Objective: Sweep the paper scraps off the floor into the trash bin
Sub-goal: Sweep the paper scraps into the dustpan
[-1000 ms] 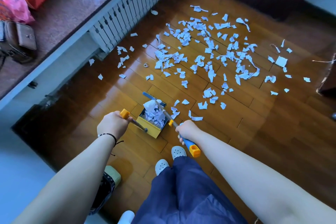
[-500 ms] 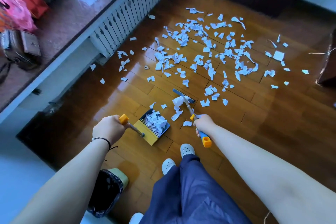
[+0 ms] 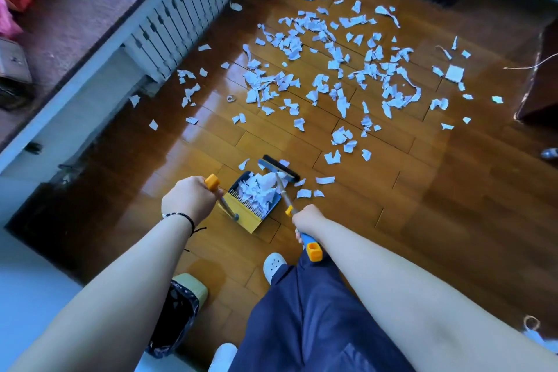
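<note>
Several white paper scraps (image 3: 332, 69) lie scattered over the wooden floor ahead. A yellow and dark dustpan (image 3: 252, 214) rests on the floor, filled with a heap of scraps. My left hand (image 3: 188, 201) grips the orange-capped dustpan handle (image 3: 212, 182). My right hand (image 3: 308, 217) holds the broom handle (image 3: 312, 249). The broom head (image 3: 279, 170) sits at the dustpan's open edge, touching the scrap heap. A pale green trash bin (image 3: 193, 285) with a black liner stands near my left forearm, partly hidden by it.
A white radiator (image 3: 187, 12) runs along the upper left under a brown ledge (image 3: 75, 30) with bags. Dark furniture (image 3: 540, 81) stands at the right edge. My white shoes (image 3: 273, 263) and blue trousers are below. A small ring (image 3: 231, 98) lies on the floor.
The broom swung out to the scraps and back, pushing more paper into the dustpan. The dustpan heap has grown. The view has tilted slightly.
</note>
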A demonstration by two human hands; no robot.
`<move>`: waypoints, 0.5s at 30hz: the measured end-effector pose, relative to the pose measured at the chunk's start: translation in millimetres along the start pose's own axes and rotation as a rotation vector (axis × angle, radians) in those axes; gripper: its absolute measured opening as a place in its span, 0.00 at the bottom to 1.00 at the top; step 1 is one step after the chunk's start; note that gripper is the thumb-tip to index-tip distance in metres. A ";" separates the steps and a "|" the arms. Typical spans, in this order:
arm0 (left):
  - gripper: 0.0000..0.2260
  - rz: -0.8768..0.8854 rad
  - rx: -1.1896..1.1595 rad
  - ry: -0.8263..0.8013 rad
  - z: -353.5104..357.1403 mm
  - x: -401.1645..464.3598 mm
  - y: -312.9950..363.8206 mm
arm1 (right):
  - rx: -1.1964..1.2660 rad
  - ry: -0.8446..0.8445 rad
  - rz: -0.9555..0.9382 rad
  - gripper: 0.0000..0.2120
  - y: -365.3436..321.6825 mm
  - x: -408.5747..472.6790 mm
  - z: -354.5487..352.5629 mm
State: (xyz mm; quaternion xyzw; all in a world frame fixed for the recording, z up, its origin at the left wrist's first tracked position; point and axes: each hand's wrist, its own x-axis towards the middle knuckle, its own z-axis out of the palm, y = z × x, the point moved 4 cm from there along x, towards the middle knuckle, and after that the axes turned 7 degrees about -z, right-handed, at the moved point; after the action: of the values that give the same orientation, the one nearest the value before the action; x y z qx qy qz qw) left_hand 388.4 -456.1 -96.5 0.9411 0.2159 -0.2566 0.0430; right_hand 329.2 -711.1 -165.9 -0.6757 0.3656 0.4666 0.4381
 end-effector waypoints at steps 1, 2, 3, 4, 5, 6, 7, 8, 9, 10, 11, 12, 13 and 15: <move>0.19 -0.008 -0.006 -0.005 -0.6 0.2 2.5 | -0.012 -0.015 -0.011 0.08 1.4 -2.3 3.7; 0.19 -0.013 -0.014 -0.007 -2.1 1.2 4.5 | -0.019 -0.021 -0.025 0.07 0.1 -6.0 5.7; 0.19 -0.019 -0.021 -0.014 -1.8 1.3 5.1 | -0.021 -0.040 -0.038 0.06 -0.3 -7.7 7.8; 0.19 -0.025 -0.025 -0.018 -2.5 2.1 6.0 | -0.007 -0.051 -0.039 0.05 -1.1 -10.8 8.5; 0.19 -0.035 -0.031 -0.026 -1.3 2.3 4.6 | -0.001 -0.067 -0.047 0.05 0.5 -11.4 9.9; 0.19 -0.041 -0.040 -0.030 -1.6 3.0 4.5 | 0.003 -0.082 -0.049 0.05 0.4 -16.7 8.5; 0.19 -0.050 -0.050 -0.035 -0.9 3.3 2.8 | 0.026 -0.107 -0.034 0.05 2.8 -19.6 9.4; 0.19 -0.059 -0.060 -0.036 -0.8 3.6 0.8 | 0.051 -0.125 -0.018 0.07 5.1 -23.1 9.6; 0.19 -0.067 -0.064 -0.034 -1.1 3.4 -1.5 | 0.057 -0.138 -0.016 0.07 7.2 -26.2 10.1; 0.19 -0.066 -0.063 -0.030 -1.9 2.3 -3.5 | 0.046 -0.135 -0.031 0.07 7.4 -30.5 9.5; 0.19 -0.063 -0.060 -0.025 -2.6 0.6 -5.1 | 0.026 -0.129 -0.054 0.06 7.9 -34.6 9.0; 0.19 -0.060 -0.053 -0.022 -2.0 -0.9 -7.5 | -0.002 -0.125 -0.075 0.05 8.3 -38.0 8.8; 0.20 -0.062 -0.046 -0.019 -2.8 -3.8 -9.9 | -0.038 -0.118 -0.098 0.04 7.9 -41.8 7.9; 0.20 -0.063 -0.041 -0.017 -2.0 -9.1 -14.9 | -0.083 -0.102 -0.143 0.04 7.1 -48.1 4.6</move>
State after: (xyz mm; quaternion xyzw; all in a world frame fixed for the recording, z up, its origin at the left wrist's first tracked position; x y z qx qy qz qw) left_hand 375.9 -445.7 -89.8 0.9306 0.2501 -0.2615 0.0563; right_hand 307.1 -705.2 -122.8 -0.6932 0.2741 0.4825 0.4600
